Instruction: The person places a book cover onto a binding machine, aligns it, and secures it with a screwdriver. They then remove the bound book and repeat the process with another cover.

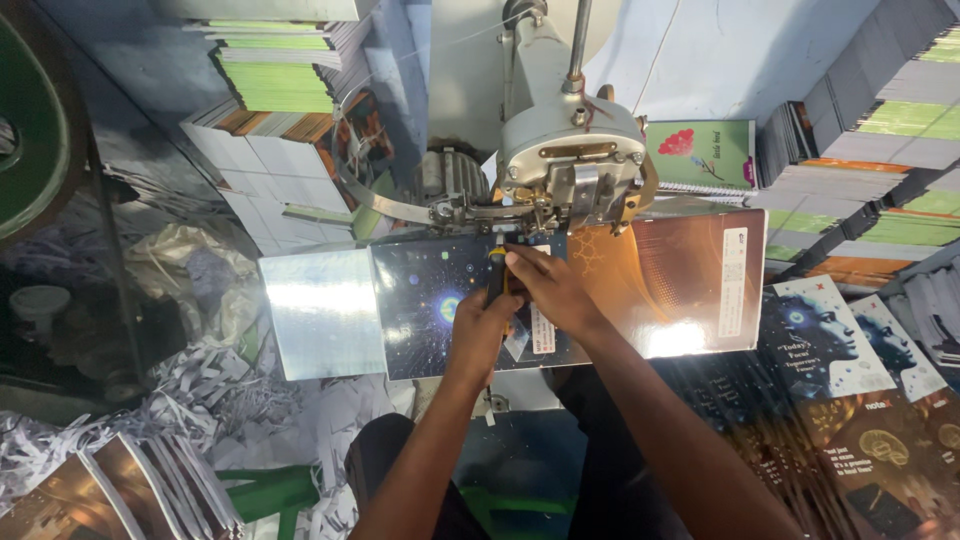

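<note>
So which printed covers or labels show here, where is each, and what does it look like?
Open cover under the machine head: dark starry half, orange half, glossy.
White label strip on its right part: narrow, upright.
Green cover behind the machine: red flower picture.
Cover stack at right: dark blue with a head outline, brown lower down.
Both hands press the open cover at the middle.

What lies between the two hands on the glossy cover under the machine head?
In the head view, a dark tool with a yellow band stands between the left hand and right hand.
</note>
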